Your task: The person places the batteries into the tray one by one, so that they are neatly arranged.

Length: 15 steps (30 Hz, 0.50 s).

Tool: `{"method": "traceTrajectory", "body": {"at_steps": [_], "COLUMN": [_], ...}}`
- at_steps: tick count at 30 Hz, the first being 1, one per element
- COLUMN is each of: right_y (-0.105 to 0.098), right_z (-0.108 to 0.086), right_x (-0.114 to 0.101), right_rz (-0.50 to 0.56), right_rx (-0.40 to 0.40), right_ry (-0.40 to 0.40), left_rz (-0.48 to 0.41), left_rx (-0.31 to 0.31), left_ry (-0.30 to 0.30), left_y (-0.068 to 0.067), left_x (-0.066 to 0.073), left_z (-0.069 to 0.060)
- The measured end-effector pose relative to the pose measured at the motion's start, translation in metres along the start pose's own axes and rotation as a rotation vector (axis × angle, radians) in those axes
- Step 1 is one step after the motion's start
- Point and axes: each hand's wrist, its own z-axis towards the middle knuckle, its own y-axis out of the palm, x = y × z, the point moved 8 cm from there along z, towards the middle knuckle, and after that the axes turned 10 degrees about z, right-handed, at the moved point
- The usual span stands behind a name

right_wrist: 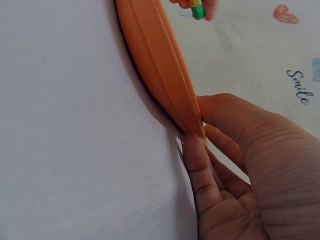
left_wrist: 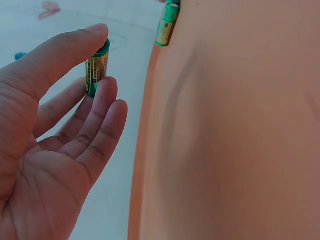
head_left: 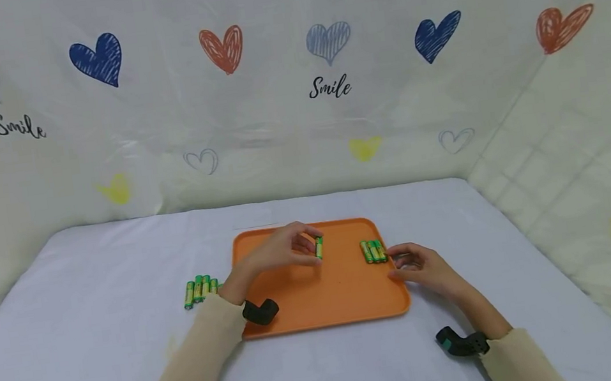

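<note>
Between thumb and fingertips, my left hand point(head_left: 288, 247) pinches a green and gold battery point(head_left: 319, 248). It holds the battery upright above the middle of the orange tray point(head_left: 320, 304). In the left wrist view the same battery point(left_wrist: 97, 69) shows between the thumb and fingers. My right hand point(head_left: 423, 268) grips the tray's right rim, and the right wrist view shows thumb and a finger at the rim point(right_wrist: 172, 75). Several batteries point(head_left: 373, 251) lie side by side on the tray near its right edge, close to the right fingertips.
On the white cloth left of the tray lies a row of several more batteries point(head_left: 198, 289), partly hidden by my left wrist. Both wrists wear black devices point(head_left: 260, 312). Behind the table point(head_left: 330, 374) hangs a white sheet printed with hearts.
</note>
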Motion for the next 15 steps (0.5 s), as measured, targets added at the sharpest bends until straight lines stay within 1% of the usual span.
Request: {"method": "traceTrajectory", "body": {"at_steps": [8,12,15], "right_y": [0.002,0.002,0.002], "right_z": [0.0,-0.001,-0.002], "right_x": [0.0,-0.002,-0.003], "right_rz": [0.029,0.033,0.043], "right_rx": [-0.003,-0.009,-0.003], "right_ry": [-0.018,-0.022,-0.015], "left_rz": [0.035,0.022,0.032], "left_rx": [-0.038,-0.049,-0.053], "left_ry": [-0.017,-0.004,0.004], "left_y": [0.019,0.028,0.035], "left_x": [0.003,0.007,0.008], "left_z": [0.015,0.023,0.03]}}
